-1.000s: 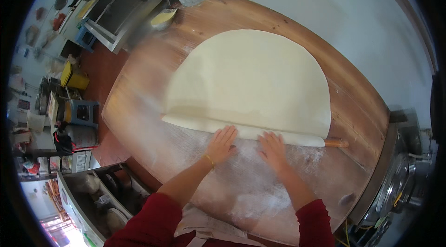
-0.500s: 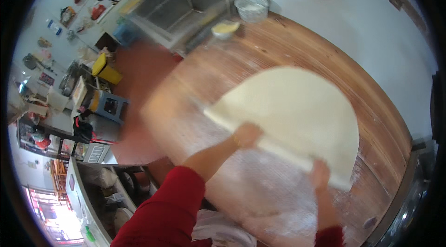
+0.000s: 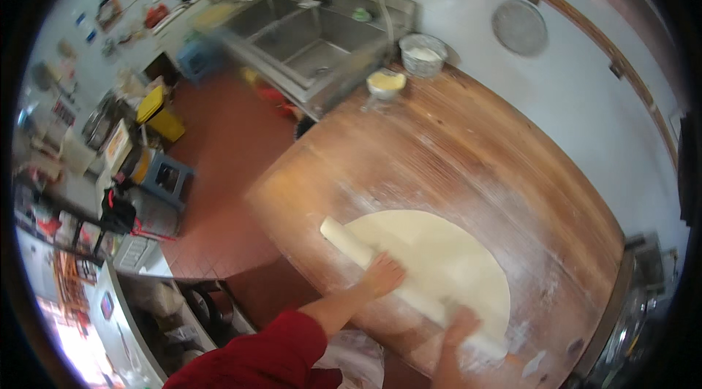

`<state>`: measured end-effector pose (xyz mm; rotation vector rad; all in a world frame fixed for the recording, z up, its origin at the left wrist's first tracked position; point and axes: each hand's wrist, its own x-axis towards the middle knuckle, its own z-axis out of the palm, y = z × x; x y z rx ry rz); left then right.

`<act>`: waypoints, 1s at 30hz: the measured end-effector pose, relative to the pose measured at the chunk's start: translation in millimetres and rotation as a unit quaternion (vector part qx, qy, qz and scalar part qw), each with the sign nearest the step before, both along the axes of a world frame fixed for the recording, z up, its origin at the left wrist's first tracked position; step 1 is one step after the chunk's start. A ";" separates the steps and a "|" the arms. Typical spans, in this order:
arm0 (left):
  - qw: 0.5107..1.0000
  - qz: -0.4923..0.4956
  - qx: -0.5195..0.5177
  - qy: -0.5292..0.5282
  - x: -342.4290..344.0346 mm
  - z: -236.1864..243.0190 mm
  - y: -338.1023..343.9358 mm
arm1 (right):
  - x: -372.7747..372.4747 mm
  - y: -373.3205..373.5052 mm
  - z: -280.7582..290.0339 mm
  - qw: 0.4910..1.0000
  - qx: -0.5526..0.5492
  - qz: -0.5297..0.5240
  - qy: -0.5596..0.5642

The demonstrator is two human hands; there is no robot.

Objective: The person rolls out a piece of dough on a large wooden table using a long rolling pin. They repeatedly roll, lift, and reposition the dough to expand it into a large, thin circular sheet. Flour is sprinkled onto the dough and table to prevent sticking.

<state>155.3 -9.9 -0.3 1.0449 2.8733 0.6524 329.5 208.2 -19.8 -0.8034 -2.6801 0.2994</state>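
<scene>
A large thin sheet of pale dough (image 3: 446,246) lies low on the floury wooden tabletop (image 3: 468,133), its near edge wound into a long roll (image 3: 344,241) that runs diagonally down to the right, with a bit of wooden pin showing at the right end. My left hand (image 3: 384,273) rests over the middle of the roll, fingers curved round its top. My right hand (image 3: 461,323) is on the roll nearer its right end, its fingers smeared by motion.
A bowl of white powder (image 3: 421,53) and a bowl with yellow contents (image 3: 386,83) stand by the steel sink (image 3: 314,53). A round pan (image 3: 518,27) hangs on the wall. Left are a yellow bin (image 3: 161,115), stool (image 3: 164,180) and cabinet (image 3: 124,319); steel pots (image 3: 629,323) are right.
The dough and roll have come toward the table's near side, with both my hands on the roll. The roll now slants more steeply, and my view has swung, showing more sink and wall.
</scene>
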 end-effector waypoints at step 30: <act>0.985 0.024 -0.169 0.026 -286.7 -1.3 186.5 | -249.3 198.3 25.7 0.981 -0.031 -0.085 -0.169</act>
